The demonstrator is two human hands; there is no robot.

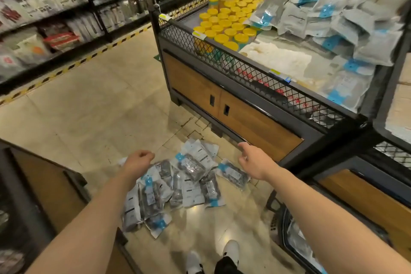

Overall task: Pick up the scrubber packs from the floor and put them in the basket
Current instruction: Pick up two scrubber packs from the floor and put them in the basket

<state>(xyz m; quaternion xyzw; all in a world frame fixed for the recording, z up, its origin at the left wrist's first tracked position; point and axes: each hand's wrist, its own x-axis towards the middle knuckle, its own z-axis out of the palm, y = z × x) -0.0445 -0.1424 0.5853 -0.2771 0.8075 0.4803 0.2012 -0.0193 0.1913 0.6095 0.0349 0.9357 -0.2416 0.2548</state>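
Observation:
Several scrubber packs [193, 167], clear bags with dark scrubbers and blue-white labels, lie in a loose pile on the tiled floor ahead of my feet. My left hand [138, 162] hovers over the pile's left edge with its fingers curled in. A white corner shows beside its wrist, and I cannot tell whether it is held. My right hand [252, 163] hangs above the right side of the pile, fingers apart and empty. A single pack [233, 174] lies just below it. The black basket [273, 206] stands at the lower right with packs inside, partly hidden by my right forearm.
A wooden display bin with black mesh rim [233, 104] stands right behind the pile, holding yellow-lidded jars [226, 22] and more packs [329, 20]. A dark cabinet [44, 196] is at my left. Shelves [44, 18] line the far left. My white shoes [230, 251] are near the bottom.

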